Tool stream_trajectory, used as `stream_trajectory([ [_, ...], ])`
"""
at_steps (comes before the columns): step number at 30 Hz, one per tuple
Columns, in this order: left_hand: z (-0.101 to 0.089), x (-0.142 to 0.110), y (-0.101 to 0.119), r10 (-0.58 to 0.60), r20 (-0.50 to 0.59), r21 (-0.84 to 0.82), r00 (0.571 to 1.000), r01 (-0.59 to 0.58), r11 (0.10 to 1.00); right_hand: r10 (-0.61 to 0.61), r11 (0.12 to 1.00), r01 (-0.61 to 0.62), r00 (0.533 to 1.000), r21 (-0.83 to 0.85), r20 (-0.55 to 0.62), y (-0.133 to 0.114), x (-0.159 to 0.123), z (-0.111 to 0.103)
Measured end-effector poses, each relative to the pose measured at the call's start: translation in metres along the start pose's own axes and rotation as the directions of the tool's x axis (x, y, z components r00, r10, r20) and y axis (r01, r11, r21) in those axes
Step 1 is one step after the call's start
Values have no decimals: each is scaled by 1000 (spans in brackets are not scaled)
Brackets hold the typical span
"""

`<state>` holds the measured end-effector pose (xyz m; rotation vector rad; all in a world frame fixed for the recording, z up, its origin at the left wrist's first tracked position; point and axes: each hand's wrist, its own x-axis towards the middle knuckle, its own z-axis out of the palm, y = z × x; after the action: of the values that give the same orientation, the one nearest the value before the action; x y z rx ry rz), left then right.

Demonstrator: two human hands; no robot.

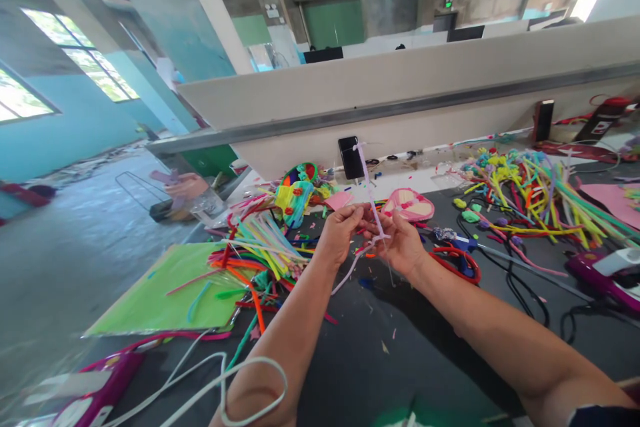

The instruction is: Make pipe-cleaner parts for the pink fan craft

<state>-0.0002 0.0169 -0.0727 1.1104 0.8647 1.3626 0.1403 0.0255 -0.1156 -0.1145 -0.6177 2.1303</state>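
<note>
A pale purple pipe cleaner rises from between my two hands, leaning slightly left, with a small cross-piece at its top. Its lower end is twisted into a knot, and a loose tail curves down toward the table. My right hand is turned palm up, its thumb and fingers closed around the knotted lower part. My left hand pinches at the stem from the other side; its fingertips partly overlap the right fingers. Behind the hands lies a pink heart-shaped piece. A black phone leans against the partition.
Bundles of coloured pipe cleaners lie at left and right. A green sheet is at the left table edge. Magenta devices with cables flank me. Red-handled scissors lie by my right forearm. A partition closes the back.
</note>
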Motion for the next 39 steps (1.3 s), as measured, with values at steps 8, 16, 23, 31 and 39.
stream_trajectory([
  [8,1,0,0,-28,-4,9,1000,28,1000,-1,999,1,1000,-42,-11,1,1,-3],
  [16,-1,1,2,-44,-8,-28,999,43,999,-20,999,20,1000,-33,-1,1,2,-5],
  [23,-13,6,5,7,-32,-59,999,-9,998,-23,1000,23,1000,-15,14,-1,0,-3],
  [31,-4,2,5,49,-71,5,996,-49,999,-35,997,35,999,-66,-3,2,-2,0],
  [39,-7,5,7,252,-161,275,954,-202,940,-26,996,27,1000,-84,7,6,-3,-4],
])
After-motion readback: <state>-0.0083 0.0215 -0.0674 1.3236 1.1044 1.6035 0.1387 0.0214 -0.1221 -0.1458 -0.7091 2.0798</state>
